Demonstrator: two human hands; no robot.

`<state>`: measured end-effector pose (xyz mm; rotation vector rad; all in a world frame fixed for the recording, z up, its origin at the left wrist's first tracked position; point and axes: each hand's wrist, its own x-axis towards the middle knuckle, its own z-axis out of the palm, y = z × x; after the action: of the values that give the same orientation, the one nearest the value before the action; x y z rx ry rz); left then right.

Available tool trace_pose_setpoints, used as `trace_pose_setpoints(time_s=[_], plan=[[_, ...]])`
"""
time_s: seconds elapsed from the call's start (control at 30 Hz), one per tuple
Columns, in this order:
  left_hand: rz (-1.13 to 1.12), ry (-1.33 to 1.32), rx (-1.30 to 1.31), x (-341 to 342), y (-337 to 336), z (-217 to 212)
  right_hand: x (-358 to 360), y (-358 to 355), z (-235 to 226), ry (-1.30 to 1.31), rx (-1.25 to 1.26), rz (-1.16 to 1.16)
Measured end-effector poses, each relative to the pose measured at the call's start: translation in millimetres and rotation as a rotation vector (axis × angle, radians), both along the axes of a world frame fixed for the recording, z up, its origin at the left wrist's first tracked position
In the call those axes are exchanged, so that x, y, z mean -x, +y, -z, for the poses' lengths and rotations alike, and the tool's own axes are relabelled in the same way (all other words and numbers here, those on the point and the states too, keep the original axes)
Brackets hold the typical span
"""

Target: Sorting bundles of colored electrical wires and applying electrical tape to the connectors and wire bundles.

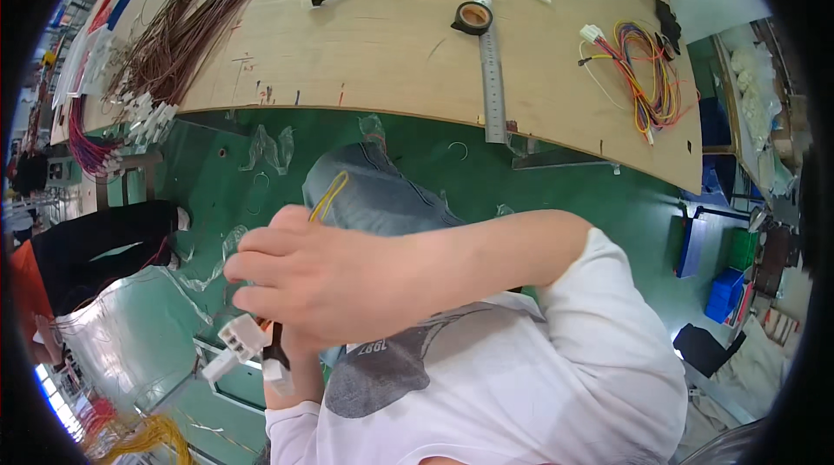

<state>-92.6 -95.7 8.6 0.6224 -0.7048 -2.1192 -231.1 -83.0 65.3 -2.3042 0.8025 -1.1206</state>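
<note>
My right hand (304, 278) reaches across in front of my body, its fingers curled closed around a wire harness. A loop of yellow wire (330, 195) sticks out above the knuckles. Below the same hand hang the harness's white plastic connectors (243, 337), next to a short dark sleeved part. Behind the right hand, only the wrist of my left hand (301, 369) shows; its fingers are hidden, so its grip cannot be made out.
Ahead stands a wooden worktable (391, 74) with a steel ruler (492, 74), a black tape roll (473, 18), a coiled harness (647, 83), and brown wire bundles (204, 22). Another person's dark-trousered legs (109, 243) are at left. Blue bins (723, 293) sit at right.
</note>
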Motion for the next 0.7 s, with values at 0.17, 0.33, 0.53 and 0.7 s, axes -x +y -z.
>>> trace_pose_setpoints(time_s=[0.17,0.33,0.53,0.7], plan=[[-0.074,0.004,-0.027,-33.3,-1.5,-14.1,136.3,-33.0,25.1,0.256,-0.127,0.828],[0.082,0.163,0.193,-63.4,6.7,-6.4,185.9,-66.0,77.2,0.683,-0.063,1.106],[-0.170,-0.356,0.063,-33.7,18.4,-21.6,116.7,-30.8,31.5,-0.409,-0.714,0.577],[-0.347,-0.635,0.232,-14.3,39.2,-23.8,33.1,13.5,18.4,-0.544,-1.035,-0.039]])
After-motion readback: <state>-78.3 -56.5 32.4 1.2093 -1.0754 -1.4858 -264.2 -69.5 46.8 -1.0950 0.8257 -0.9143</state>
